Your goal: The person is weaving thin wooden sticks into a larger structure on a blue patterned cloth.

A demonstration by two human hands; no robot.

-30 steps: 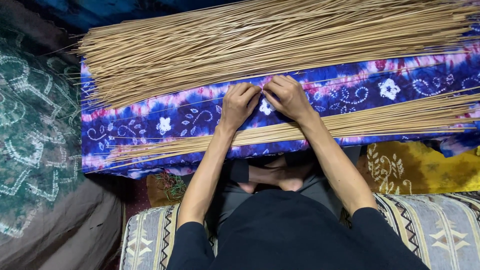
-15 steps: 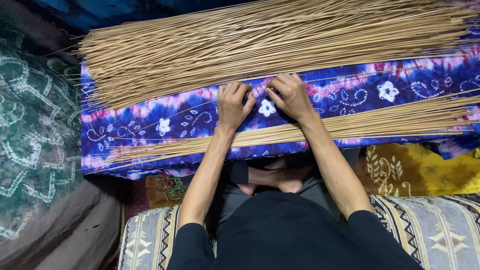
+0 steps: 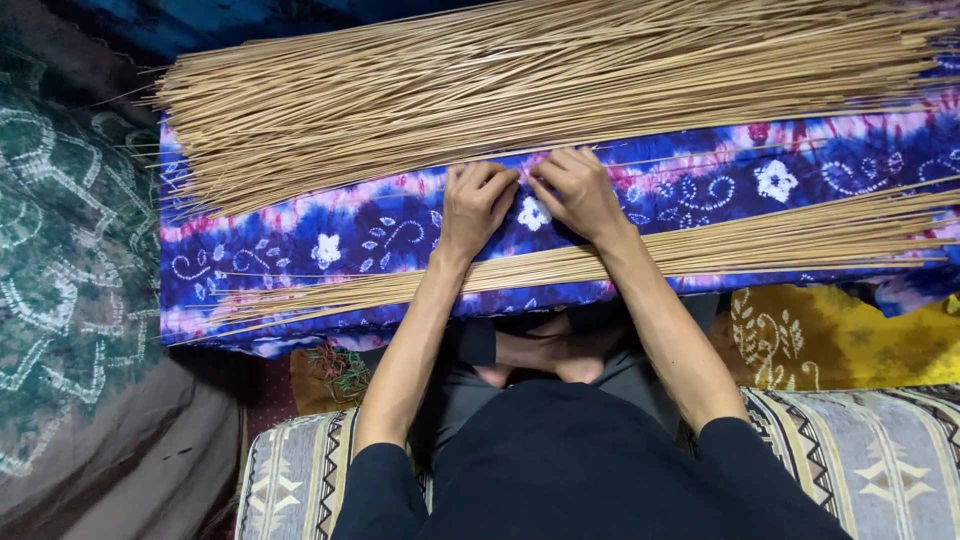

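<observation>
A big pile of long, thin tan sticks (image 3: 500, 90) lies across the far half of a blue and purple tie-dye cloth (image 3: 330, 240). A smaller bundle of the same sticks (image 3: 720, 245) lies nearer me, passing under my forearms. My left hand (image 3: 475, 205) and my right hand (image 3: 578, 190) rest side by side on the cloth at the near edge of the big pile. Their fingers are curled and their tips almost meet, pinching a single thin stick (image 3: 650, 157) that runs along the pile's edge.
A green patterned fabric (image 3: 60, 280) covers the left side. A yellow patterned cloth (image 3: 830, 335) lies at the right below the tie-dye cloth. A striped woven cushion (image 3: 870, 450) sits under me, and my crossed legs (image 3: 540, 360) are tucked beneath the cloth's near edge.
Both hands stay almost in the same place at the pile's edge; only the fingers shift slightly.
</observation>
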